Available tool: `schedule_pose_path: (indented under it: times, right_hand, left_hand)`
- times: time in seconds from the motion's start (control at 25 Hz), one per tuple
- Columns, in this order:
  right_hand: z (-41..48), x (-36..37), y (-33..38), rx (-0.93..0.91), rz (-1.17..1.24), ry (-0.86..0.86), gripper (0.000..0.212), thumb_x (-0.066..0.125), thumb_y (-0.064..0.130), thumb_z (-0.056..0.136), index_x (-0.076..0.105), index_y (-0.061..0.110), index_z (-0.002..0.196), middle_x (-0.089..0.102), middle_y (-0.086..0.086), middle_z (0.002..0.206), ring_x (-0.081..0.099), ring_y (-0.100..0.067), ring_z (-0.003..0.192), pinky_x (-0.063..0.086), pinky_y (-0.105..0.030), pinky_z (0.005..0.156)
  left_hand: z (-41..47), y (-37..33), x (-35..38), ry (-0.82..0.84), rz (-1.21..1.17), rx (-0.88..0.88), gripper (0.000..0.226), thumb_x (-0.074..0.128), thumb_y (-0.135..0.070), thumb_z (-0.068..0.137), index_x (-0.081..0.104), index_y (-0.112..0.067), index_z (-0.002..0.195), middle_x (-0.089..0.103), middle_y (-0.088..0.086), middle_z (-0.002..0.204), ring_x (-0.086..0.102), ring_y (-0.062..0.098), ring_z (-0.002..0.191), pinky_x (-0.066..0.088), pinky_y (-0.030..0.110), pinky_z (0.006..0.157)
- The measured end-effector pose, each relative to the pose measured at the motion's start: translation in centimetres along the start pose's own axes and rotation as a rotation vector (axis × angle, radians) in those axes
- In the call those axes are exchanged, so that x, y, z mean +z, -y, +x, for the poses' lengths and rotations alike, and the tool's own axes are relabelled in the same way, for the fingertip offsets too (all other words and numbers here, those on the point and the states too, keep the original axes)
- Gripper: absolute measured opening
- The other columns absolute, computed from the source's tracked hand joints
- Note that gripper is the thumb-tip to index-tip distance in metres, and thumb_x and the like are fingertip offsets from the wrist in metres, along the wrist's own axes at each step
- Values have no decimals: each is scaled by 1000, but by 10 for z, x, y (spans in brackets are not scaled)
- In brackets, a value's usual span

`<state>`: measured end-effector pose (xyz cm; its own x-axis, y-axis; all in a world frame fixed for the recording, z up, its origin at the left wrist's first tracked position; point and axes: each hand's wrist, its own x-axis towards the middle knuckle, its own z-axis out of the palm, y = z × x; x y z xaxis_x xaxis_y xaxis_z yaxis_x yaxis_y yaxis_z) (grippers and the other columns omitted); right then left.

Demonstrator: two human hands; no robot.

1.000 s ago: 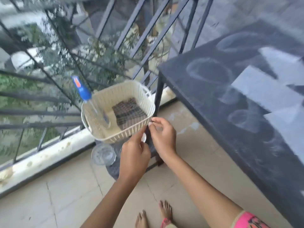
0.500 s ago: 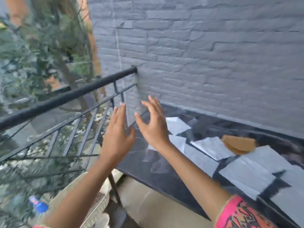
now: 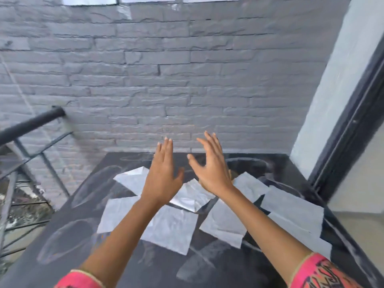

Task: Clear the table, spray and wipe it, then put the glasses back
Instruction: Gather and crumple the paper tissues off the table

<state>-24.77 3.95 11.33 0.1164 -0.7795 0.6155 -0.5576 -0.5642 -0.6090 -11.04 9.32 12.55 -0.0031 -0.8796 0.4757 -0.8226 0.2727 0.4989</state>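
— While both arms reached out over the table (image 3: 87, 204), what were the hands doing?

— Neither held anything. The left hand (image 3: 164, 175) hung above the table with its fingers (image 3: 166, 150) straight and close together, thumb out to the side. The right hand (image 3: 212, 169) hung just beside it, fingers (image 3: 209, 144) spread wide, palm turned partly toward the left one. The two were apart, not touching.

— And the table itself?

— It was a dark top pushed against the grey brick wall (image 3: 187, 80), with a black railing (image 3: 31, 123) off its left side and a dark door frame (image 3: 349, 129) off its right. White paper sheets (image 3: 172, 231) lay scattered across the middle of the table, several overlapping, one (image 3: 193, 196) creased and lifted directly under the hands. Pale ring marks (image 3: 62, 240) showed on the bare surface toward the table's left edge.

— Any glasses on the table?

— I could not tell; I saw only the rings. Something tan peeked out behind the right hand, too hidden to name.

— What else showed?

— Pink patterned sleeves (image 3: 324, 273) at the near edge of the table, one on each arm.
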Motion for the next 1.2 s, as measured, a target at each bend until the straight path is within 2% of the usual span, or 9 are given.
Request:
schedule_pose_path:
  times: [0.16, 0.28, 0.44, 0.6, 0.72, 0.84, 0.96, 1.08, 1.2]
  right_hand:
    - [24, -13, -105, 73, -144, 225, 63, 63, 34, 86, 36, 16, 140, 19, -1, 156, 3, -14, 145, 13, -32, 115]
    - [43, -11, -177, 113, -253, 496, 86, 69, 39, 81, 19, 19, 148, 6, 4, 158, -5, -10, 144, 6, -31, 117]
    - [56, 14, -244, 121, -381, 823, 112, 78, 39, 71, 3, 12, 150, -3, 1, 158, -11, -12, 144, -2, -30, 116]
    - [59, 47, -285, 48, -448, 1017, 117, 80, 37, 68, 0, 7, 149, -4, -4, 158, -10, -16, 144, -8, -28, 114]
    - [61, 64, -306, 51, -463, 1113, 120, 82, 35, 66, 0, 7, 149, -3, -4, 158, -6, -17, 145, -3, -31, 117]
    - [60, 70, -312, 32, -470, 1131, 113, 81, 33, 68, 7, 7, 149, 8, -6, 158, 5, -20, 145, 4, -30, 116]
    - [62, 71, -311, 84, -436, 1095, 104, 79, 31, 69, 15, 9, 148, 23, -5, 153, 19, -22, 140, 19, -31, 112]
    - [69, 67, -297, 197, -342, 1011, 105, 82, 31, 65, 20, 11, 148, 28, -3, 150, 27, -20, 136, 27, -30, 107]
    - [69, 67, -270, 432, -105, 866, 98, 86, 34, 59, 37, 15, 142, 45, 1, 139, 41, -18, 129, 33, -28, 103]
  left_hand:
    - [44, 9, 81, 178, 63, 10, 78, 54, -17, 93, 2, -7, 150, -3, 0, 158, -8, 24, 148, 5, 36, 122]
    - [68, 27, 139, 313, 100, -80, 73, 46, -16, 96, -2, -7, 150, -9, 3, 160, -11, 25, 148, 4, 37, 122]
    - [69, 53, 204, 474, 127, -229, 69, 39, -6, 96, -3, -4, 150, -7, 7, 161, -11, 27, 148, 3, 34, 122]
    - [54, 77, 255, 671, 178, -279, 74, 39, -2, 93, -8, -4, 149, -11, 7, 160, -13, 26, 148, 2, 34, 121]
    - [54, 87, 275, 740, 155, -308, 77, 36, 5, 88, -8, -6, 150, -13, 4, 160, -14, 24, 148, 2, 34, 120]
    - [57, 92, 281, 746, 126, -313, 80, 38, 6, 86, -7, -8, 151, -14, 2, 160, -14, 23, 148, 3, 33, 120]
    - [58, 96, 282, 695, 83, -330, 81, 41, 6, 87, -7, -10, 150, -14, -2, 159, -13, 21, 148, 1, 29, 120]
    - [57, 95, 275, 536, -67, -432, 81, 34, 15, 82, -6, -7, 150, -12, -5, 156, -11, 17, 148, 1, 22, 118]
    - [57, 98, 258, 411, -252, -628, 68, 33, 10, 91, 5, -7, 150, 6, 6, 160, 6, 19, 149, 8, 16, 113]
